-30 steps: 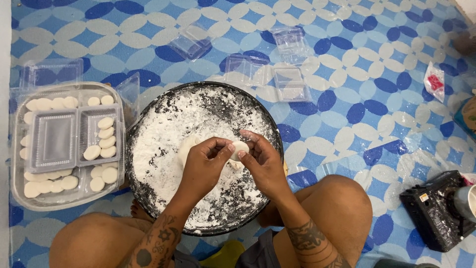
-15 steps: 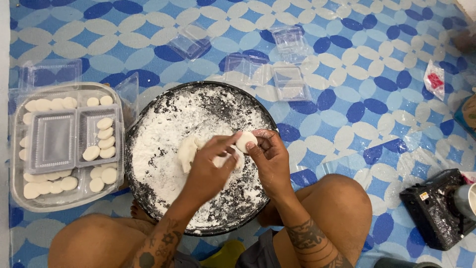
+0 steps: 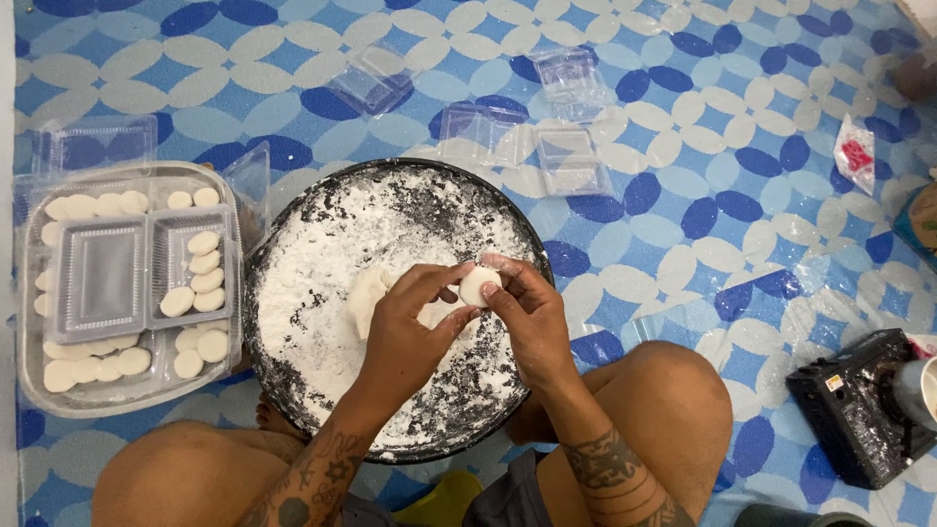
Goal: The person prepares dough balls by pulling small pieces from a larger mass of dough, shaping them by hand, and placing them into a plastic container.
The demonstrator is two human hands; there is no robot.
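The dough piece (image 3: 478,285) is a small rounded lump with no clear long axis, held above the floured round pan (image 3: 293,220). Both hands pinch it: left hand (image 3: 410,332) from the left, right hand (image 3: 532,317) from the right, fingers curled, forearms angled inward.

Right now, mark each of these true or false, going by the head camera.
1. Both hands pinch a small white dough ball over the round dark pan. True.
2. The pan holds red sauce. False: it holds white flour.
3. The tray of flat white dough pieces lies at the pan's left. True.
4. The left hand rests on the knee. False: it is at the ball, opposite the right hand.
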